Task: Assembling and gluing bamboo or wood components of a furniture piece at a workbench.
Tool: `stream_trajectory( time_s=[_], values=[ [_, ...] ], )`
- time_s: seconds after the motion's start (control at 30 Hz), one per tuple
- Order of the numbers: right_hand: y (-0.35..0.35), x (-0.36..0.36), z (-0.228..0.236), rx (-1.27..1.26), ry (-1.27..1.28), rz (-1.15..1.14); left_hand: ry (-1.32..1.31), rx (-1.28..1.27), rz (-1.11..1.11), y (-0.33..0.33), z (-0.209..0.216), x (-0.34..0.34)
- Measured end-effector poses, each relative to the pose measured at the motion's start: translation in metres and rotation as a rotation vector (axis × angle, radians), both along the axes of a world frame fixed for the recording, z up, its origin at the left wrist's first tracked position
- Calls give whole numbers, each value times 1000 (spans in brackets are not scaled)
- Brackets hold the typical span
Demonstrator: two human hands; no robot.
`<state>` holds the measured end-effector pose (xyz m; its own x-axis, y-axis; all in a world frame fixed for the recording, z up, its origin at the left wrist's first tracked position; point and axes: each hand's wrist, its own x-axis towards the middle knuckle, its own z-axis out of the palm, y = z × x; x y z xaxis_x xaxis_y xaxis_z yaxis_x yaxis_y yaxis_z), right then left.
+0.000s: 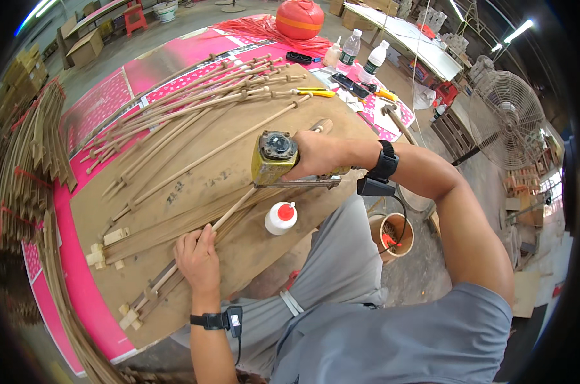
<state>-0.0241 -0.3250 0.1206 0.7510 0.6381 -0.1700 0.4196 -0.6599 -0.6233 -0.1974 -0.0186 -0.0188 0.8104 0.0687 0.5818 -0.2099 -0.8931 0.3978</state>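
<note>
My right hand is wrapped round the grip of a yellow nail gun, held over the board-topped table. Its nose lies close to the upper end of a thin wooden rod; whether they touch, I cannot tell. Farther down the rod, my left hand closes its fingers on it against the tabletop. Small pale wooden blocks sit at the rod's lower left end. To the right of the rod stands a white squeeze bottle with a red cap.
Many turned wooden rods lie across the far side of the table. Water bottles, yellow-handled tools and a hammer rest at the back right. A bucket stands by my leg, and a large fan stands to the right.
</note>
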Motion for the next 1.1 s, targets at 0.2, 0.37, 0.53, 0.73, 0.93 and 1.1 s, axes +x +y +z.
stream_trajectory(
  time_s=[0.2,0.37,0.53,0.73,0.93,1.1],
  values=[
    [11,1,5,-97,7,15,0,4,12,3,-2,-2],
    [10,2,3,-109,-3,20,-15,-3,9,1,-1,-1],
    [13,0,11,-185,-19,33,-11,6,6,2,-5,-1],
    [12,4,10,-190,24,39,-12,0,16,3,-4,-1],
    [0,12,-4,40,-11,105,0,-29,0,1,-2,0],
    [9,2,10,-62,2,61,5,-15,12,3,-1,0]
  ],
)
